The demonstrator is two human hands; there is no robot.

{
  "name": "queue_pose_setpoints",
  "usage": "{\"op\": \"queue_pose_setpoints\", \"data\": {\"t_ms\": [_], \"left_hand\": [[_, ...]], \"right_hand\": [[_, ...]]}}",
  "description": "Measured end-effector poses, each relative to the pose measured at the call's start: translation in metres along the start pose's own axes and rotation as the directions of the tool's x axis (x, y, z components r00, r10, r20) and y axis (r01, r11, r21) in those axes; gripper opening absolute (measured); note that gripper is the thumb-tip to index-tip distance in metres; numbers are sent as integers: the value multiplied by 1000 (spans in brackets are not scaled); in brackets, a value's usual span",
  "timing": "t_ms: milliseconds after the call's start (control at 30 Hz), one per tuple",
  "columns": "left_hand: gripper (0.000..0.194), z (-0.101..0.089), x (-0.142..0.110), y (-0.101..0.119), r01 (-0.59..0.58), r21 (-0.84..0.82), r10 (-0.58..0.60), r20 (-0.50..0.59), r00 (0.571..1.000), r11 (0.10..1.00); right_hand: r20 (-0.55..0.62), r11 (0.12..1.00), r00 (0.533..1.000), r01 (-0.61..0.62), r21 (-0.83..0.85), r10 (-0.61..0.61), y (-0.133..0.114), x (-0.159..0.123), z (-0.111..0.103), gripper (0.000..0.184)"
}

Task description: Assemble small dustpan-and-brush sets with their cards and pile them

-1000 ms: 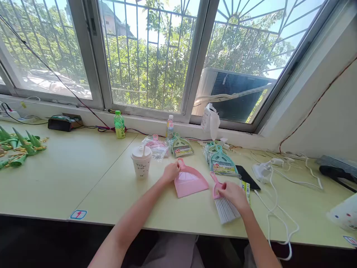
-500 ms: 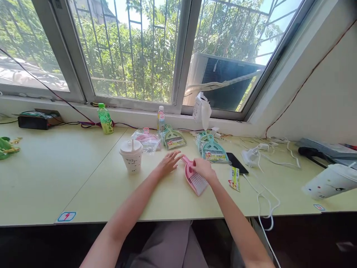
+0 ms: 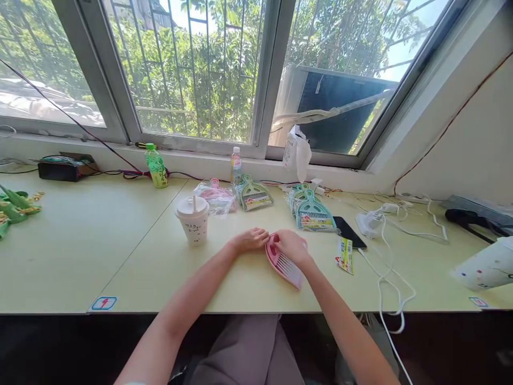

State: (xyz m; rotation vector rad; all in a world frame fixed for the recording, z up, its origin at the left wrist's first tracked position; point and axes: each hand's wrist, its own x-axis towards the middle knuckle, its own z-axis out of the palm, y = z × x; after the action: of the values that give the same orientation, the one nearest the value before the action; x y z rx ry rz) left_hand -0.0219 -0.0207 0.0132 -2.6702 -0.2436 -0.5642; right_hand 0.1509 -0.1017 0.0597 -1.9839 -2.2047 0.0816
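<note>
A pink mini dustpan (image 3: 273,259) with a white-bristled brush (image 3: 289,267) nested in it lies at an angle on the table in front of me. My right hand (image 3: 292,247) is closed over the brush near its top. From the left, my left hand (image 3: 253,239) has its fingers closed at the dustpan's handle end, covering most of the handle. A white lidded cup with a straw (image 3: 193,222) stands left of my left hand. Beyond my right hand lie green dustpan sets in clear wrap (image 3: 315,214).
Behind are a wrapped pink set (image 3: 216,197), another wrapped green set (image 3: 254,193) and two bottles, one green (image 3: 156,167), one clear (image 3: 236,166). To the right lie a yellow label card (image 3: 344,255), a black phone (image 3: 350,233), white cables (image 3: 395,289) and a tilted white cup (image 3: 487,264).
My left hand has moved in onto the dustpan's handle, its fingers drawn together. My right hand stays on the brush. The whole view has shifted slightly.
</note>
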Motion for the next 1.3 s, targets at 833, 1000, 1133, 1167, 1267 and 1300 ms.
{"op": "queue_pose_setpoints", "data": {"t_ms": [833,1000,1133,1167,1267,1300], "left_hand": [[59,-4,25,15,304,-793,-576,598,557,-528],[56,-8,19,6,292,-783,-523,595,610,-550],[64,-6,18,2,290,-787,-530,591,608,-544],[65,-6,18,2,284,-789,-535,588,606,-545],[66,-3,18,2,263,-800,-562,574,595,-539],[66,-3,18,3,259,-804,-571,571,590,-536]], "right_hand": [[-282,845,913,-110,523,294,66,-13,-7,26],[-294,927,885,-308,213,362,173,-91,7,38],[-82,928,934,-329,173,346,189,-130,13,43],[-73,940,950,-286,183,303,179,-134,12,43],[-70,960,986,-129,250,151,132,-137,7,39],[-76,957,992,-77,280,102,116,-135,5,36]]}}
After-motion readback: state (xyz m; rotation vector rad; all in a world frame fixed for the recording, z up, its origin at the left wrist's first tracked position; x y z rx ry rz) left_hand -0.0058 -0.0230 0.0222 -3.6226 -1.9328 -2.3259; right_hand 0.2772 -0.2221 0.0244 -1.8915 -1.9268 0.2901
